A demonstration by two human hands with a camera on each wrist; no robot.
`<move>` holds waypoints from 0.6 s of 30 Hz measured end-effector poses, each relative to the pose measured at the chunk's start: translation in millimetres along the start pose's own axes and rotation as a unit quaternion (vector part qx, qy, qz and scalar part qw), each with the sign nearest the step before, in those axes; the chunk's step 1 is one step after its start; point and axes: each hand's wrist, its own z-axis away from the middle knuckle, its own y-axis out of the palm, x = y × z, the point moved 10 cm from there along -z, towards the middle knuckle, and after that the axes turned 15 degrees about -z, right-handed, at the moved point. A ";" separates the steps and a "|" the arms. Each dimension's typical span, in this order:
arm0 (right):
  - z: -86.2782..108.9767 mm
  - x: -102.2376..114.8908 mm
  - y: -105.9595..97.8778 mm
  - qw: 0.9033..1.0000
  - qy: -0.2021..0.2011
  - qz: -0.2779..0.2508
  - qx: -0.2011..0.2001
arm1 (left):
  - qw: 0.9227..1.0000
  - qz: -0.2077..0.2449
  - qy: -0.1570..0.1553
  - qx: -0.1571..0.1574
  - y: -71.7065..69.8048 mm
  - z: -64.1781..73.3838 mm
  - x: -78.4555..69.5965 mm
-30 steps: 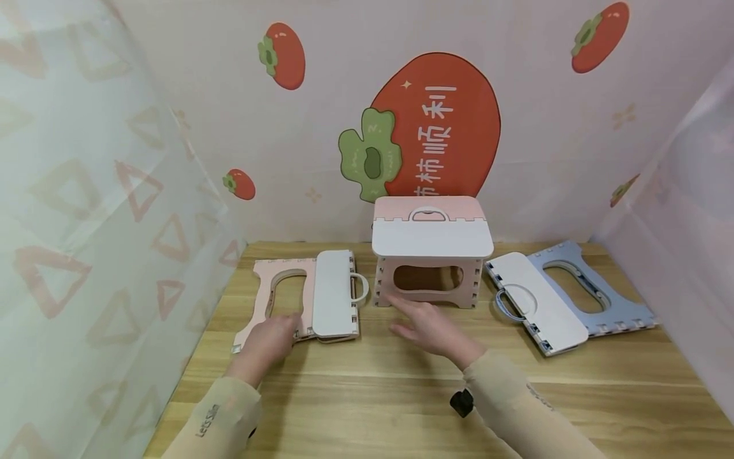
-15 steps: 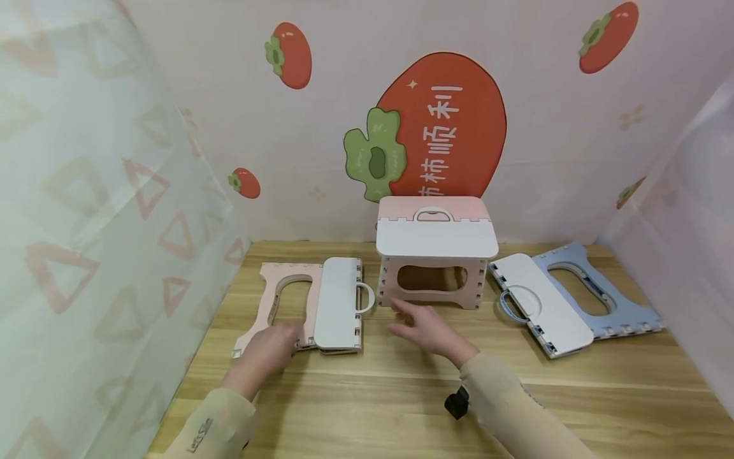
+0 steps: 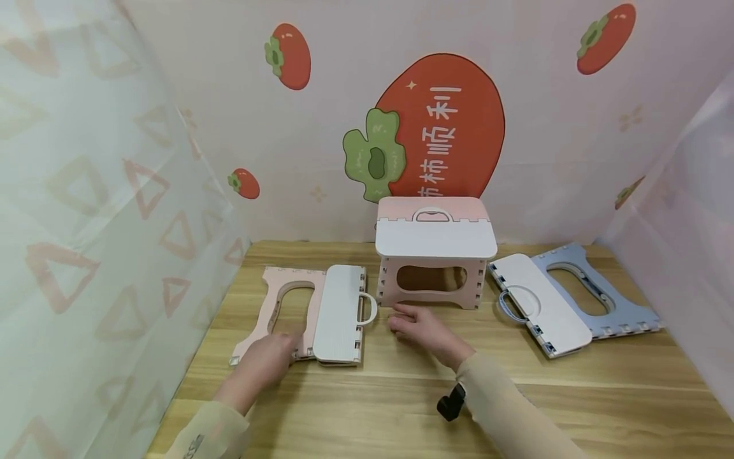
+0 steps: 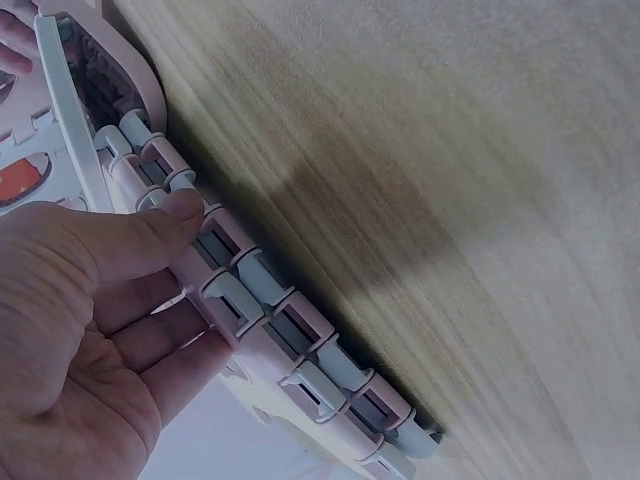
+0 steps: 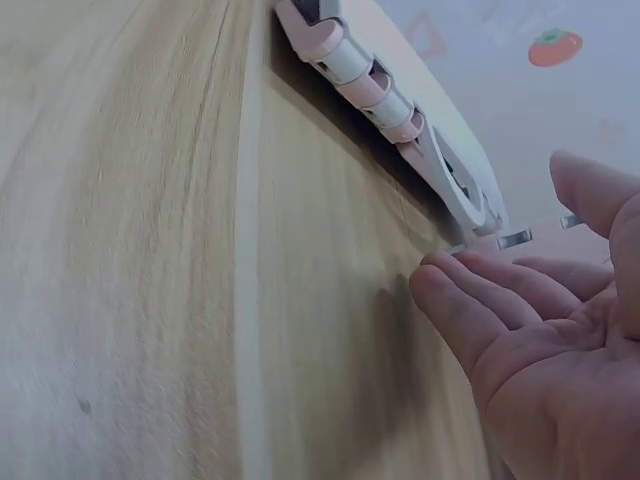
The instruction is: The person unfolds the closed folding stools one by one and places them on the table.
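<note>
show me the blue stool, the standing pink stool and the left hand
Blue stool (image 3: 552, 310), head view: white seat panel.
Standing pink stool (image 3: 436, 240), head view: seat's white half.
Left hand (image 3: 265, 358), head view: back of hand.

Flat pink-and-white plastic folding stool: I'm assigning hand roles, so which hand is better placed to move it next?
Left, probably: the left hand pinches the flat pink-and-white folding stool at its near edge. The right hand holds nothing, near the standing pink-and-white stool.

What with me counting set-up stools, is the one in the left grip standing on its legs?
No, the pink-and-white stool in the left grip lies on the table, its pink leg panel beside its white top.
</note>
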 end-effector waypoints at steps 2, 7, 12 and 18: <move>-1.5 -4.2 -0.5 0.999 0.005 -0.044 0.001 | 1.000 -0.004 0.004 -0.003 -0.8 1.1 -1.4; -4.4 -12.3 -0.3 0.994 0.018 -0.106 0.002 | 1.000 -0.009 0.007 -0.001 -0.7 2.9 -3.2; -8.0 -17.9 -0.1 0.993 0.020 -0.120 -0.001 | 1.000 -0.005 0.005 0.011 1.1 4.0 -2.9; -11.9 -21.4 2.6 0.988 0.028 -0.152 -0.004 | 1.000 -0.006 0.008 0.014 2.7 4.6 -3.1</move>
